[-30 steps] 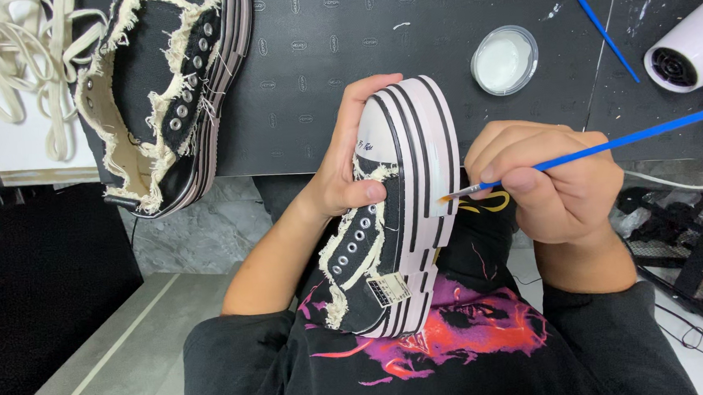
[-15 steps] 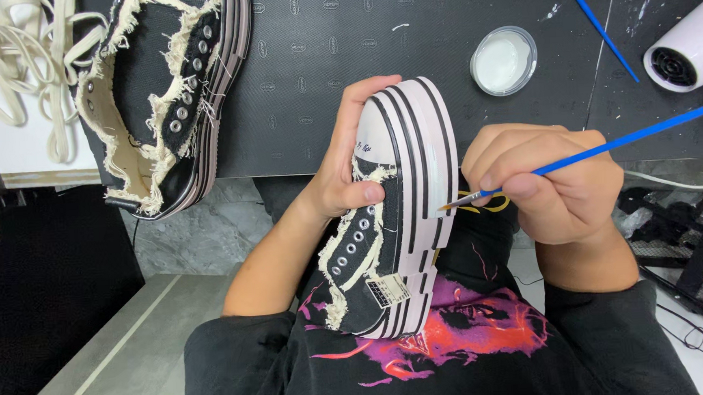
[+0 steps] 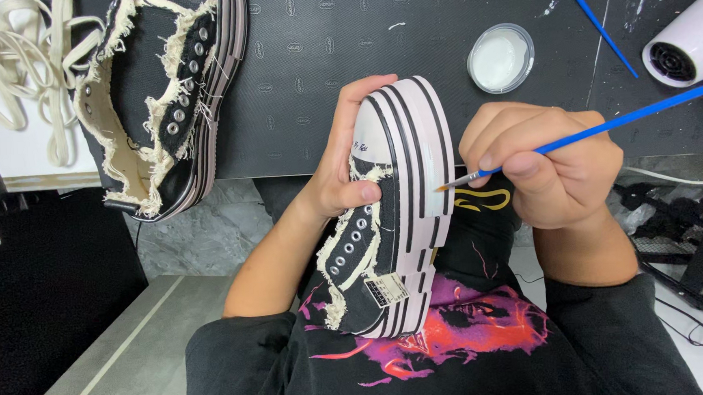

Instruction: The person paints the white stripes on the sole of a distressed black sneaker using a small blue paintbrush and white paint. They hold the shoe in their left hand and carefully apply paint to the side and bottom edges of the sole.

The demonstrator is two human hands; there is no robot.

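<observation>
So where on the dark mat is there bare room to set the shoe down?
The dark mat is bare between the second shoe and the small round dish, above the held shoe. It is crowded on the right: spare brush, white dryer. Laces fill the far left.

Left hand (image 3: 342,170) raised in front of chest, palm inward, fingers curled over top, thumb pressed flat along the side, closed in a firm grip. Left forearm bare, angling up from lower left. Right hand (image 3: 549,165) beside it, fingers bunched in a pen-style pinch, thumb and index tight, knuckles up. Right wrist straight, forearm short, rising from dark sleeve.
</observation>
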